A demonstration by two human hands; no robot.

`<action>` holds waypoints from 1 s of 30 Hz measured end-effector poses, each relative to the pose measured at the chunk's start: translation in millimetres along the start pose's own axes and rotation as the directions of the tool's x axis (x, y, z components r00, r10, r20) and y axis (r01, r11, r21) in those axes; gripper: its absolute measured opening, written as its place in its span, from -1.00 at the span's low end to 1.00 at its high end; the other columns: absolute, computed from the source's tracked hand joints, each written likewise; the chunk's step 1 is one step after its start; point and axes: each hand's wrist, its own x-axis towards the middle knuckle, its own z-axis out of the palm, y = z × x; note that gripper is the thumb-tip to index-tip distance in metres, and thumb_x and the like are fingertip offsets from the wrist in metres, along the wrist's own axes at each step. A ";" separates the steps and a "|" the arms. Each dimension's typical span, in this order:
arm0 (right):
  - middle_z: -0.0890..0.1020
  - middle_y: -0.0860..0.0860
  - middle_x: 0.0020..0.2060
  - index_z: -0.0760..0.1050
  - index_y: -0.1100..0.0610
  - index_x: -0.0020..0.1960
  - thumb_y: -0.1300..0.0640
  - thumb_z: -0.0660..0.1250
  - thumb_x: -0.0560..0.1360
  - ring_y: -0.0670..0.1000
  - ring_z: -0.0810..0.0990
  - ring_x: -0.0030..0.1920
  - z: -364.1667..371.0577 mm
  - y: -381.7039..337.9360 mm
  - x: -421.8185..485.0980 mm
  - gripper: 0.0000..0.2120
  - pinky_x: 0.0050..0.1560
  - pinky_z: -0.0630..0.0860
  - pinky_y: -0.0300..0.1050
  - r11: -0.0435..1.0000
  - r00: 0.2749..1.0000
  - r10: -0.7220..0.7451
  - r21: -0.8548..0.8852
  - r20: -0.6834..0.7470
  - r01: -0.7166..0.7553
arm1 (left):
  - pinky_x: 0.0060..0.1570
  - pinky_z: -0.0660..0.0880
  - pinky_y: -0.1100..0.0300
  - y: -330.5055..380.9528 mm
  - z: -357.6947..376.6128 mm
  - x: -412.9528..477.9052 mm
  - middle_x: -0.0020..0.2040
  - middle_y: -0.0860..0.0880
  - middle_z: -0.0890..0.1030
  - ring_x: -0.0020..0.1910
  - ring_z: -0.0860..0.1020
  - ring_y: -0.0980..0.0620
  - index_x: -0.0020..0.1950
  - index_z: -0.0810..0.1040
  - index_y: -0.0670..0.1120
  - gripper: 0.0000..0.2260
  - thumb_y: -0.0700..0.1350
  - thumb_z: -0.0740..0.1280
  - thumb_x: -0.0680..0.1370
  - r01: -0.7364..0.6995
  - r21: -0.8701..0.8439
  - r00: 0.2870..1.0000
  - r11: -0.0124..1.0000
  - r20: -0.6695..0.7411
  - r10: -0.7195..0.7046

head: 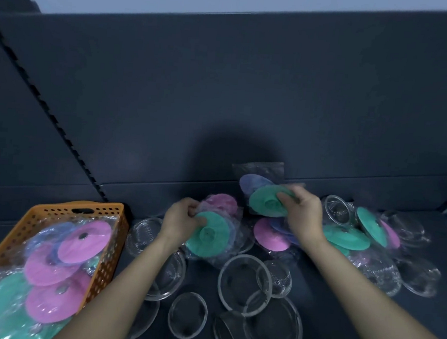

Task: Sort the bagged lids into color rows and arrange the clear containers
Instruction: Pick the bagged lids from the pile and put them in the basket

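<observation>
My left hand (180,220) grips a clear bag of lids with a green lid (210,234) on top and pink and purple ones behind it. My right hand (304,214) holds another bagged set, its green lid (266,202) in front of a purple lid (253,183). Between and under my hands lie a pink lid (269,236) and purple ones in bags. More green and pink bagged lids (355,235) are piled to the right. Several clear containers (244,284) lie scattered near me, some overlapping.
An orange perforated basket (104,264) at the lower left holds bagged pink, green and purple lids. All of it rests on a dark foam-mat surface (220,116) with a jagged seam running up the left. More clear containers (418,275) sit far right.
</observation>
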 end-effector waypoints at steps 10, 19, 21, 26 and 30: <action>0.66 0.04 -0.22 0.61 0.06 -0.16 0.32 0.32 0.51 -0.01 0.60 -0.20 -18.0 10.6 -20.2 -0.81 -0.16 0.56 -0.20 0.937 0.972 0.228 0.284 -0.052 -0.204 | -0.21 0.28 0.18 2.5 9.8 5.3 -0.24 -0.05 0.45 -0.15 0.42 -0.05 -0.34 0.39 -0.06 -0.77 -0.22 0.40 0.42 -0.073 0.075 0.979 0.995 -0.184 0.086; 0.68 0.05 -0.24 0.62 0.08 -0.19 0.30 0.35 0.49 0.02 0.60 -0.22 -27.1 16.3 -44.9 -0.83 -0.07 0.55 0.02 0.952 0.971 0.235 0.212 -0.043 -0.221 | -0.38 0.27 0.23 17.1 14.3 -0.4 -0.36 0.03 0.40 -0.33 0.34 0.02 -0.30 0.34 -0.09 -0.76 -0.21 0.38 0.47 -0.100 0.011 0.981 0.995 -0.169 0.100; 0.67 0.03 -0.27 0.61 0.08 -0.20 0.28 0.35 0.50 -0.01 0.58 -0.25 -31.4 15.9 -47.2 -0.84 -0.13 0.53 -0.04 0.964 0.973 0.219 0.171 -0.074 -0.204 | -0.40 0.26 0.32 24.4 13.6 -6.6 -0.37 0.04 0.39 -0.36 0.33 0.07 -0.30 0.33 -0.09 -0.75 -0.22 0.37 0.47 -0.160 0.007 0.967 0.987 -0.198 0.159; 0.61 0.23 -0.29 0.51 0.29 -0.22 0.19 0.35 0.51 0.05 0.50 -0.30 -44.1 18.7 -44.6 -0.81 -0.20 0.53 0.12 0.968 0.960 0.242 0.095 -0.141 -0.230 | -0.37 0.28 0.35 40.4 13.2 -20.5 -0.35 0.02 0.36 -0.37 0.31 0.09 -0.25 0.35 -0.16 -0.80 -0.24 0.35 0.48 -0.243 -0.041 0.943 0.969 -0.246 0.226; 0.65 0.19 -0.24 0.56 0.21 -0.20 0.19 0.32 0.53 0.08 0.56 -0.26 -47.1 11.2 -49.3 -0.84 -0.17 0.55 0.10 0.956 0.958 0.267 0.152 -0.103 -0.250 | -0.37 0.28 0.35 46.8 9.6 -32.5 -0.35 0.02 0.34 -0.36 0.29 0.07 -0.25 0.35 -0.20 -0.80 -0.25 0.36 0.47 -0.268 -0.091 0.929 0.959 -0.287 0.232</action>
